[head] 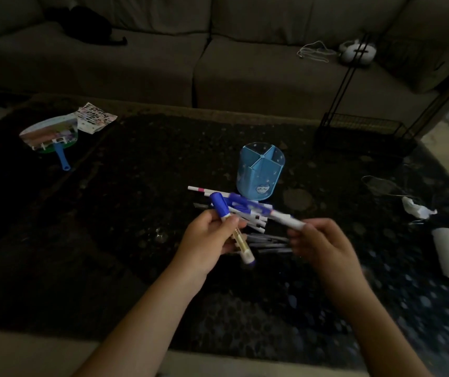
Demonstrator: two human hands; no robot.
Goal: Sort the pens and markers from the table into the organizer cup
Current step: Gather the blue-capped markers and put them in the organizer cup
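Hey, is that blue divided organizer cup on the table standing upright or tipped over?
Upright. The blue divided organizer cup stands on its base on the dark table, open top facing up, dividers visible. No pens show above its rim.

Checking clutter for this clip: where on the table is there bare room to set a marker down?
Bare tabletop lies between the hand fan and the organizer cup, and along the near edge. It is crowded at the pen pile between both hands, just before the cup.

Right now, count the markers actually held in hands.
2. The left hand grips a blue-capped marker tilted upright; the right hand holds a white marker by its end. More lie in the pile beneath, partly hidden.
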